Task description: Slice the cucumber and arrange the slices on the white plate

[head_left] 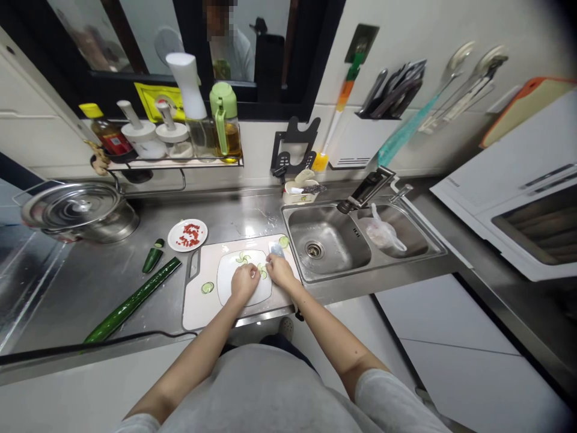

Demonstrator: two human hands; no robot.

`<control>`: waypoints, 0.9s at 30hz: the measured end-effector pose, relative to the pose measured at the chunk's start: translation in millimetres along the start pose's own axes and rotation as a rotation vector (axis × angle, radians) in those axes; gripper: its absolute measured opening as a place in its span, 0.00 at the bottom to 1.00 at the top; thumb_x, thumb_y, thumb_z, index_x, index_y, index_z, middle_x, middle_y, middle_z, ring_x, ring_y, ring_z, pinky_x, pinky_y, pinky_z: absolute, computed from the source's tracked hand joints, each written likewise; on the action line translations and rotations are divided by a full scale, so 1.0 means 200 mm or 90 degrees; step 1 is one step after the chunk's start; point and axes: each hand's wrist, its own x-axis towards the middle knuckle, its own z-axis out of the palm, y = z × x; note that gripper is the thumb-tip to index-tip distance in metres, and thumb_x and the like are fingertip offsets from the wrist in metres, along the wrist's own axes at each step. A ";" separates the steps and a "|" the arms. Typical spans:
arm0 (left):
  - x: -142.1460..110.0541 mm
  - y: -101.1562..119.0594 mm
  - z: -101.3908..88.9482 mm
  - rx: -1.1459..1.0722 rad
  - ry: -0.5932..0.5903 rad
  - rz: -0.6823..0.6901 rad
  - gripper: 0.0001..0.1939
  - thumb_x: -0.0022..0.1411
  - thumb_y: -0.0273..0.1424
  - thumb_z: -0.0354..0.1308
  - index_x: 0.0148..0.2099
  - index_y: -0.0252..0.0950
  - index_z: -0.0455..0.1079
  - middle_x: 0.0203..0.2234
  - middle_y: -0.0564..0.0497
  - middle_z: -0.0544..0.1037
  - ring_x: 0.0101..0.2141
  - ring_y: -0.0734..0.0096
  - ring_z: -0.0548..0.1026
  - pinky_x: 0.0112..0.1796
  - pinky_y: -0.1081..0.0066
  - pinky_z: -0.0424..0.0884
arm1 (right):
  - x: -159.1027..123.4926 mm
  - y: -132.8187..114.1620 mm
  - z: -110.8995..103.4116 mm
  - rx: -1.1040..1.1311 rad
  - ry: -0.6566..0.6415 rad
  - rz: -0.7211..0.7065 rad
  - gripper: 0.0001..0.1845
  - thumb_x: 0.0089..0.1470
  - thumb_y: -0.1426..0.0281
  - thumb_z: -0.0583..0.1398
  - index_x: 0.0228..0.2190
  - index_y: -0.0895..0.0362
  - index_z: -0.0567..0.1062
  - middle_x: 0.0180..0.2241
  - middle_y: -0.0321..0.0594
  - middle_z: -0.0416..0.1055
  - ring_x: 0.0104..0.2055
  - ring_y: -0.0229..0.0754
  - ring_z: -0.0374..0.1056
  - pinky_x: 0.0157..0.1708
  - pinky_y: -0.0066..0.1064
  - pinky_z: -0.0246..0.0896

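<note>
A white squarish plate (232,285) lies on the pale cutting board (198,307). Curved cucumber slices (243,258) are set out near its far edge, with more between my hands. My left hand (244,282) is over the plate, fingers pinched at a cucumber slice (262,272). My right hand (280,272) is at the plate's right edge with its fingers curled together; what they hold, if anything, is hidden. Past it shows a knife blade (276,248), partly covered by the hand. Single cucumber rounds (207,288) lie on the board at left and far right.
Left of the board are a long cucumber (135,299), a short cucumber piece (152,260) and a small plate (175,227) of chopped red bits. A lidded steel pot (108,222) stands farther left. On the right is a double sink (329,273) with a plastic bag (383,233).
</note>
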 end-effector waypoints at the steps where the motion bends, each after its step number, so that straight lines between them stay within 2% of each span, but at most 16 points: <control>1: 0.00 0.00 0.00 -0.005 0.004 0.000 0.09 0.59 0.32 0.53 0.37 0.36 0.74 0.32 0.49 0.78 0.37 0.65 0.73 0.37 0.71 0.63 | -0.01 0.01 0.00 0.010 0.011 0.007 0.14 0.60 0.71 0.53 0.46 0.58 0.72 0.40 0.44 0.74 0.41 0.42 0.67 0.38 0.28 0.52; 4: 0.01 -0.01 0.00 -0.004 0.015 0.001 0.10 0.61 0.33 0.52 0.37 0.36 0.74 0.32 0.48 0.78 0.37 0.65 0.73 0.37 0.70 0.63 | -0.03 0.04 0.00 0.022 0.029 0.024 0.13 0.60 0.70 0.53 0.44 0.57 0.72 0.38 0.43 0.74 0.39 0.41 0.67 0.36 0.28 0.51; 9: 0.03 0.02 -0.02 0.007 0.010 -0.002 0.12 0.61 0.38 0.54 0.36 0.36 0.74 0.32 0.48 0.77 0.38 0.63 0.72 0.37 0.70 0.63 | -0.04 0.04 0.02 0.021 0.009 0.046 0.12 0.59 0.68 0.56 0.43 0.57 0.72 0.37 0.42 0.74 0.37 0.41 0.67 0.34 0.28 0.50; 15: 0.04 0.02 -0.01 0.015 0.004 -0.004 0.11 0.61 0.37 0.54 0.36 0.36 0.74 0.33 0.48 0.77 0.39 0.64 0.72 0.36 0.70 0.62 | -0.04 0.04 0.03 0.026 0.003 0.056 0.11 0.58 0.68 0.56 0.43 0.56 0.72 0.36 0.41 0.73 0.37 0.41 0.66 0.34 0.28 0.50; 20: 0.03 0.01 0.00 -0.012 0.023 0.001 0.10 0.60 0.37 0.54 0.34 0.37 0.73 0.32 0.49 0.76 0.38 0.64 0.72 0.37 0.70 0.63 | -0.06 0.04 0.02 0.071 0.046 0.061 0.12 0.58 0.68 0.55 0.42 0.57 0.73 0.33 0.40 0.73 0.35 0.40 0.65 0.33 0.27 0.50; 24: 0.00 0.00 -0.08 -0.089 0.052 -0.010 0.10 0.60 0.37 0.54 0.35 0.38 0.73 0.30 0.51 0.77 0.36 0.66 0.73 0.37 0.71 0.64 | -0.09 0.06 0.00 0.146 0.102 0.068 0.12 0.57 0.68 0.54 0.40 0.57 0.74 0.28 0.37 0.71 0.31 0.39 0.65 0.31 0.26 0.50; 27: -0.04 -0.08 -0.16 -0.142 0.099 -0.028 0.12 0.60 0.38 0.52 0.36 0.38 0.74 0.30 0.51 0.77 0.35 0.67 0.73 0.37 0.71 0.65 | -0.12 0.09 -0.01 0.201 0.151 0.064 0.11 0.56 0.67 0.53 0.37 0.56 0.74 0.24 0.34 0.68 0.28 0.38 0.63 0.30 0.25 0.51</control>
